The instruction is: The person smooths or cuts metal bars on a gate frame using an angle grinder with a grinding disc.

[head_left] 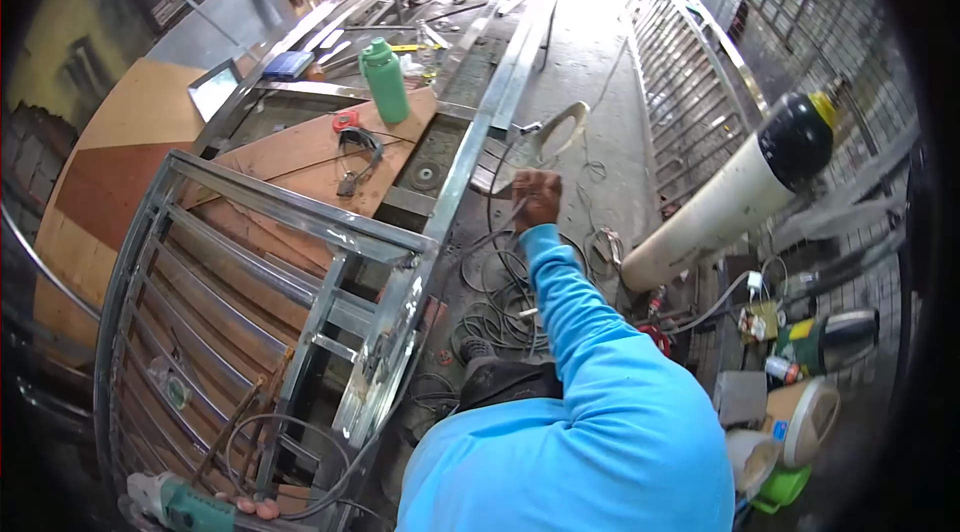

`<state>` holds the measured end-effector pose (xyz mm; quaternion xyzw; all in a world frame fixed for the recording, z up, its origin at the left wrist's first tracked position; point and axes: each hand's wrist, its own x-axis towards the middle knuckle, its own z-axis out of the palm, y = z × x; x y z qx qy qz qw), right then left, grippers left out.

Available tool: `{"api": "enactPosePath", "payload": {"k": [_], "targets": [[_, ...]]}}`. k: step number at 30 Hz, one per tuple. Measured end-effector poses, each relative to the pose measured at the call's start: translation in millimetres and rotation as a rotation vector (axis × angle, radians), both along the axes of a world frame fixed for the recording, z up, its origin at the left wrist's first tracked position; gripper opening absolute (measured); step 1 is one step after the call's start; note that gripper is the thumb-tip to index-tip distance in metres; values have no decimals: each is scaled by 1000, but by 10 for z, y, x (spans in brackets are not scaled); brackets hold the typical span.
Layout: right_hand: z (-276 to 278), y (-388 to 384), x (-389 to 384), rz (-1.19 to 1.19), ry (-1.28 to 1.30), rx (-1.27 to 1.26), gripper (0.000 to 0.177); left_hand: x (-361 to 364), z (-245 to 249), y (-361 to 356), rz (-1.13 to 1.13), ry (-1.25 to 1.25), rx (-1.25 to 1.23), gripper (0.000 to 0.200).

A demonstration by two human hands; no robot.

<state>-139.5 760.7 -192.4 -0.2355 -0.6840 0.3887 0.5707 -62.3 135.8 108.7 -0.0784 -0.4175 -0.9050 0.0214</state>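
My right hand [537,197], at the end of a stretched-out blue sleeve, is closed above the floor. A dark cable [470,244] runs up to its fingers and appears to be gripped there. At the lower left, the fingertips of my left hand [262,509] wrap round the body of a green and grey angle grinder [180,504]; most of that hand is hidden. The grinder's cord [345,477] loops beside a welded metal frame with curved bars [300,207]. Just beyond my right hand is a pale ring-shaped piece [562,132].
A green bottle [385,82] and a dark strap-like item [360,157] rest on a brown board [275,147]. Coiled cables [500,317] cover the floor near my foot. A tilted gas cylinder [715,202], containers [808,420] and a barred metal panel [690,82] are at right.
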Motion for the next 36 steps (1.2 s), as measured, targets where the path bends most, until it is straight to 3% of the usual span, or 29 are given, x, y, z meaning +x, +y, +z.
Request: {"api": "enactPosePath", "payload": {"k": [1,2,4,6,8,10,12,14,15,16,18,19,21,27,30,31,32,33,36], "targets": [[-29,82,297,-65,-33,67,25,-30,-17,-21,-51,-6,-13,60],[443,-116,720,-580,-514,463,35,-54,-42,-30,-103,-17,-27,61],[186,75,1410,-634,-462,328,48,-53,-87,-30,-202,-45,-59,64],[-40,267,2158,-593,-548,-14,60,-24,-93,-13,-288,-70,-101,66],[-21,309,2819,-692,-441,-425,66,-23,-117,51,-302,-73,-91,66],[-127,384,3289,-865,-507,-467,71,-81,-161,158,-387,-45,-46,66],[118,229,3316,-860,-427,-508,75,-197,-134,181,-541,-29,-125,67],[-429,620,3292,-874,-346,-489,75,-235,-171,338,-590,-66,-125,69],[-532,736,3224,-880,-305,-479,78,-296,-171,450,-720,-120,-61,69],[-647,875,3129,-868,-426,-437,76,-361,-197,585,-749,-69,-89,69],[62,743,2729,-501,-361,-565,68,-462,-163,1041,-801,30,-153,70],[40,909,2531,-448,-338,-589,67,-427,-148,1426,-927,110,80,71],[-15,1297,2199,-339,-298,-636,65,-421,-269,1798,-904,53,89,71],[165,2459,1765,-200,-530,-260,56,-438,-439,3605,-801,0,134,71],[3,2987,1859,-193,-583,-262,54,-607,-599,4169,-664,-95,-99,73],[-101,3140,1935,-192,-620,-266,54,-477,-493,4475,-513,-218,-146,75],[-187,3239,2003,-174,-623,-272,51,-486,-500,4640,-535,-229,-179,74],[-211,3319,2095,-127,-636,-121,48,-512,-533,4780,-554,-238,-215,73],[-110,3311,2157,-115,-954,-191,41,-559,-527,5061,-581,-281,-346,65]]}}
